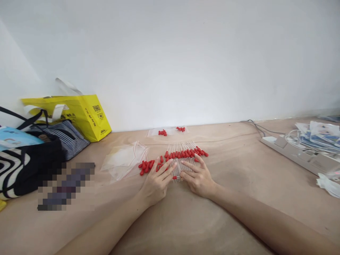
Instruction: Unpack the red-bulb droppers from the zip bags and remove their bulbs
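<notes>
both hands lie flat and open on the desk, fingers spread wide, gripping nothing. the left hand rests its fingertips on the near-left end of a row of clear tubes. the right hand presses on the near-right part of the same row, and the two hands almost meet in the middle. the tubes lie side by side at the centre of the desk, fanning out slightly toward the far side, and their red caps form a band across them. a heap of loose caps sits just left of the row, by the left fingertips. empty clear bags lie further left.

to my eye, evening up such a row goes best with the palms low and the pressure light and equal from both sides, so that the round tubes neither roll nor ride over each other. the left fingers should stay off the loose caps, so that none get swept in.
</notes>
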Tool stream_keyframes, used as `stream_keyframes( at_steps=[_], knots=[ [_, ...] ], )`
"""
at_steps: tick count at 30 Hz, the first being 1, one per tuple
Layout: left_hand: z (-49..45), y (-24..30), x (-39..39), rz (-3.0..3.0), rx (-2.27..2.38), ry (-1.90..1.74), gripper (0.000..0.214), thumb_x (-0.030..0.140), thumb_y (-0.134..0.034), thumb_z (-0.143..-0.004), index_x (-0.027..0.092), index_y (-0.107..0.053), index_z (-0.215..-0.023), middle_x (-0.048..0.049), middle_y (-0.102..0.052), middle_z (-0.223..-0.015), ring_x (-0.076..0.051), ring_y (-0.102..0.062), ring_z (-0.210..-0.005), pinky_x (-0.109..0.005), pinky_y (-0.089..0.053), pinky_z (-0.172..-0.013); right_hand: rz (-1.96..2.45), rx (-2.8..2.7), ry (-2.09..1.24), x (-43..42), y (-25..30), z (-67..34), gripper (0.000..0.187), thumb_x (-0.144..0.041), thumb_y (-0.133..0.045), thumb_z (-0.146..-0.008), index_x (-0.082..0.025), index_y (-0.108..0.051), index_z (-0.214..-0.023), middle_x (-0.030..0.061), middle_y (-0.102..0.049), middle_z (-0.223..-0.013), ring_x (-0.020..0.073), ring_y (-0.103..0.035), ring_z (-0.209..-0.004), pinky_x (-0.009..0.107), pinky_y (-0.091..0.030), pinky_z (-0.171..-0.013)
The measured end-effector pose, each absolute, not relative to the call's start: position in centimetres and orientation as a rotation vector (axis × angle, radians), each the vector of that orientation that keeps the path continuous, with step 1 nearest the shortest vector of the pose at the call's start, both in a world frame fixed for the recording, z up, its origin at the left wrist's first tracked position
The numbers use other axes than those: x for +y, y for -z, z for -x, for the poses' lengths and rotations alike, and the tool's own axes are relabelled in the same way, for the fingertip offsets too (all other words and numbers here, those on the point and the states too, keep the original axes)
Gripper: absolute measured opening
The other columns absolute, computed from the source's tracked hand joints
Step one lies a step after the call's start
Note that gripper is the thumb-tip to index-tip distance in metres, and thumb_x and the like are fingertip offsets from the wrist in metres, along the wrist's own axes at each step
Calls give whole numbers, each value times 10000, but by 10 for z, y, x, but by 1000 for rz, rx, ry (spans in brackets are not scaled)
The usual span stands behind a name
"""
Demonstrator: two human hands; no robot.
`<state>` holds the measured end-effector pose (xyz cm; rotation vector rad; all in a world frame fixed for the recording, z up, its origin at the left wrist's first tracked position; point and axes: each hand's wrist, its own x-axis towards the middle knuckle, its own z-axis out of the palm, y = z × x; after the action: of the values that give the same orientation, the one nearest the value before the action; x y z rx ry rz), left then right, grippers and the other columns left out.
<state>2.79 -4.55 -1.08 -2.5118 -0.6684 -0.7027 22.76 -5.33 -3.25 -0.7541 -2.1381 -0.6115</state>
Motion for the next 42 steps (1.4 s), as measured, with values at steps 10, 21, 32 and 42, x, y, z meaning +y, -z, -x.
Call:
stream_keyframes(
  at_steps=[10, 21, 32, 42],
  knots=[
    [-17, 10, -44, 2507, -782, 773, 281, 47, -334, -786, 169, -585, -824, -42, -518, -1226, -220, -398, -1185, -505, -194, -1011, 812, -2067, 556, -52, 32, -238, 176, -113, -438, -814, -201, -588, -787, -24, -672, -696, 156, -525, -1025, 452, -132, -1017],
    [-9, 2, -36, 2462, -1059, 1162, 198, 204, -400, -848, 171, -554, -968, -51, -569, -807, -142, -564, -747, -263, -483, -672, 1308, -1888, 293, -37, 33, -260, 261, -222, -358, -862, -199, -570, -1014, 34, -614, -783, 134, -574, -656, 225, -400, -541],
    [38, -12, -14, 2251, -1574, 1202, 161, 198, -446, -705, 153, -561, -808, -40, -565, -760, -134, -568, -614, -258, -496, -585, 1396, -1973, 252, -25, 47, -256, 139, -94, -390, -777, -161, -511, -776, 47, -582, -681, 159, -563, -610, 235, -394, -520],
    [34, -1, -10, 2286, -1603, 1090, 98, 255, -469, -722, 190, -524, -771, -21, -604, -744, -145, -575, -633, -270, -483, -595, 1283, -1976, 336, -25, 52, -246, 221, -23, -391, -741, -146, -564, -801, 70, -508, -782, 149, -543, -681, 242, -446, -596]
  ],
)
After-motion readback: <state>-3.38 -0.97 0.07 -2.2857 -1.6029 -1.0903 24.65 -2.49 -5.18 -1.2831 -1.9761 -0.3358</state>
